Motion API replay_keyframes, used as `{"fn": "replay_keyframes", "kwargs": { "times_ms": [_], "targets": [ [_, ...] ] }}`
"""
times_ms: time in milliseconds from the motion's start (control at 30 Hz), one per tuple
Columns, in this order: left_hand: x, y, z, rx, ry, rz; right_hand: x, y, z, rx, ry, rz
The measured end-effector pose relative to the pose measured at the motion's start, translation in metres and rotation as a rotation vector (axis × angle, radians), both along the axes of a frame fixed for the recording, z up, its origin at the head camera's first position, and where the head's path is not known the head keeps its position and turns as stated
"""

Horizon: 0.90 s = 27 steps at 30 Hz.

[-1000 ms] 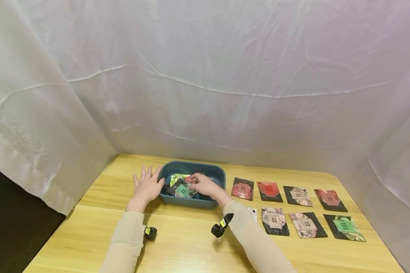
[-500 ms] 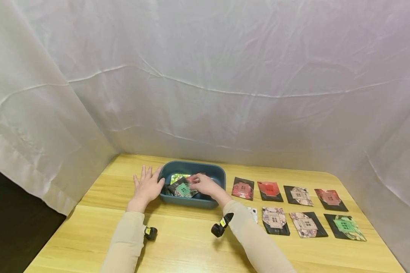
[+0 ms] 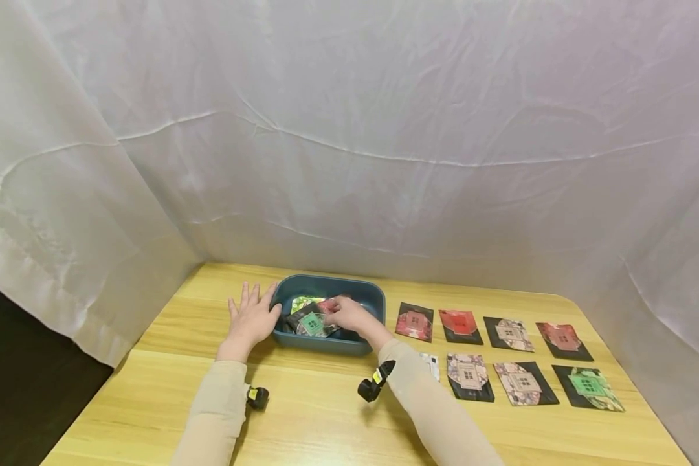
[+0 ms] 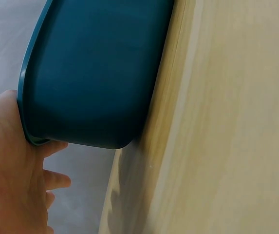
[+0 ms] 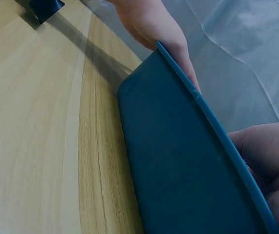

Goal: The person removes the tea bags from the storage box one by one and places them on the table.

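Head view showed our left hand [image 3: 250,318] flat on the table [image 3: 303,414], fingers straight and spread, thumb side touching the left end of the tub [image 3: 326,343]. It gripped nothing; it only braced the tub. Left wrist view confirmed the palm [image 4: 8,165] against the tub wall [image 4: 95,73].

Our right hand [image 3: 348,314] reached into the tub, fingers curled down among the loose packets. A green packet [image 3: 311,323] lay just left of the fingertips; we could not tell whether the fingers had pinched it or only touched it. Right wrist view showed only the tub's outer wall [image 5: 178,161] and part of the hand [image 5: 270,151] above the rim.

Well to the right of that hand, eight packets [image 3: 508,353] lay face up in two rows on the table.

To do this step well, in our judgement, we needed to keep the left hand pressed to the tub so it would not slide, and take one packet by its edge.
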State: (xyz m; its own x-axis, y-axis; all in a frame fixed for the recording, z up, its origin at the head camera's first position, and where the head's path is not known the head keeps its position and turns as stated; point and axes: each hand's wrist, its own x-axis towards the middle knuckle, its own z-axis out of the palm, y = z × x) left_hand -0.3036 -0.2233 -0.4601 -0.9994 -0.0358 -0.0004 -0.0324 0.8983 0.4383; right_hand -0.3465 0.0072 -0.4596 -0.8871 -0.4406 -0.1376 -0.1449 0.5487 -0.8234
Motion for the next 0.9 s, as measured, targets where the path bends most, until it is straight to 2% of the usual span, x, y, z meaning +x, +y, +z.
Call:
{"fn": "replay_keyframes", "kwargs": {
  "times_ms": [200,367,533,900],
  "targets": [
    [0.000,0.000,-0.001,-0.004,0.006,0.000,0.000,0.000,-0.002,-0.010,-0.041,0.005],
    [0.000,0.000,-0.002,0.000,0.002,0.000,0.000,-0.002,-0.002,-0.008,-0.037,-0.002],
    [0.000,0.000,-0.002,-0.001,0.002,0.004,0.000,-0.005,0.001,-0.049,-0.047,0.000],
    [0.000,0.000,-0.001,0.002,-0.003,0.009,-0.008,-0.011,0.005,-0.200,-0.275,-0.053]
  ]
}}
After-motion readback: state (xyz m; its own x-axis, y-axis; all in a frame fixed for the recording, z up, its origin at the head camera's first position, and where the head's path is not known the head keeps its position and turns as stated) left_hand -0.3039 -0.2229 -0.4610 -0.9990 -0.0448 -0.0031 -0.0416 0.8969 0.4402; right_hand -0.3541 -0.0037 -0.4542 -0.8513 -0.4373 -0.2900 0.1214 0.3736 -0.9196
